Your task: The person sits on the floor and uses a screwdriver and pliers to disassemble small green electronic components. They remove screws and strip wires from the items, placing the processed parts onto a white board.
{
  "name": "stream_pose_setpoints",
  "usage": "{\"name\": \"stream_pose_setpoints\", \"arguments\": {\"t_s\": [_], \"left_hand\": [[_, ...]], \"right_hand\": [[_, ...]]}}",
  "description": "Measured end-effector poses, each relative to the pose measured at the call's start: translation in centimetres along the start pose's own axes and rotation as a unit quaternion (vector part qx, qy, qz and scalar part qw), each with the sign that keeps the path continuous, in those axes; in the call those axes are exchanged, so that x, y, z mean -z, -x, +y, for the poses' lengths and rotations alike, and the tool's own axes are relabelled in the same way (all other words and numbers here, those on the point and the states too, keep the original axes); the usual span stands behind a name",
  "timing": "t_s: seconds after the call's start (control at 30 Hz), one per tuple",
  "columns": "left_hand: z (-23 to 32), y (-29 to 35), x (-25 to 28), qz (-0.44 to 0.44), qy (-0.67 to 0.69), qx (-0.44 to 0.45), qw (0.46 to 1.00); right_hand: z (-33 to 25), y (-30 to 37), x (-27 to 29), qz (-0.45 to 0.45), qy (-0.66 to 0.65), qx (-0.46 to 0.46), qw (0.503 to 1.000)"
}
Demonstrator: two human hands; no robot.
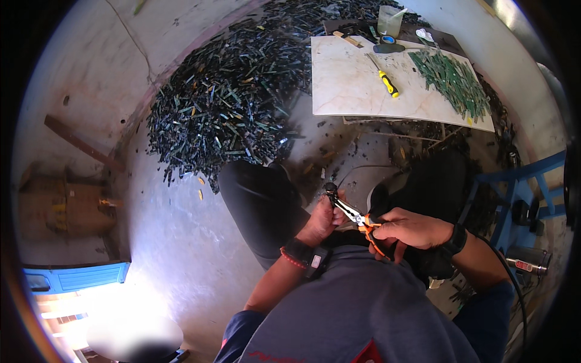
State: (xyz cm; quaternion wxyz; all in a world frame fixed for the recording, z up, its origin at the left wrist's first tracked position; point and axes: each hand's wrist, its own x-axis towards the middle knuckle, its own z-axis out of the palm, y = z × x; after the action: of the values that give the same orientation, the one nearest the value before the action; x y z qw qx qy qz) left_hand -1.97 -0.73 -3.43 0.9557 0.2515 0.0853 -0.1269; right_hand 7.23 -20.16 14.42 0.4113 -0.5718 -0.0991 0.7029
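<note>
Above my lap, my right hand is closed round the orange handles of a pair of pliers. The pliers' long metal jaws slant up to the left, toward a small black piece. My left hand is closed on that piece, whose rounded end sticks up above the fingers. Its exact kind is too small to make out, and the fingers hide its lower part. The jaw tips lie at or against the piece; whether they grip it I cannot tell.
A large heap of dark strips covers the floor ahead left. On a pale board ahead right lie a yellow-handled screwdriver, green strips and a tape roll. A blue chair and a metal flask stand right.
</note>
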Motion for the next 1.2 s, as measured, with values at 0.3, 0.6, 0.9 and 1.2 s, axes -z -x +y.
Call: {"name": "stream_pose_setpoints", "arguments": {"t_s": [0.3, 0.6, 0.9, 1.2], "left_hand": [[0.5, 0.3, -2.4, 0.145, -0.09, 0.029, 0.985], [0.4, 0.1, -2.1, 0.112, -0.08, 0.012, 0.99], [1.1, -0.1, -2.6, 0.093, -0.131, 0.005, 0.987], [1.2, -0.9, -4.5, 0.242, -0.149, 0.064, 0.957]], "right_hand": [[0.4, 0.4, -0.4, 0.026, -0.019, -0.012, 0.999], [1.7, -0.4, 0.0, 0.021, -0.063, -0.011, 0.998], [4.3, -1.5, -0.4, -0.062, -0.266, 0.005, 0.962], [3.8, -1.5, -1.1, 0.109, -0.058, 0.05, 0.991]]}}
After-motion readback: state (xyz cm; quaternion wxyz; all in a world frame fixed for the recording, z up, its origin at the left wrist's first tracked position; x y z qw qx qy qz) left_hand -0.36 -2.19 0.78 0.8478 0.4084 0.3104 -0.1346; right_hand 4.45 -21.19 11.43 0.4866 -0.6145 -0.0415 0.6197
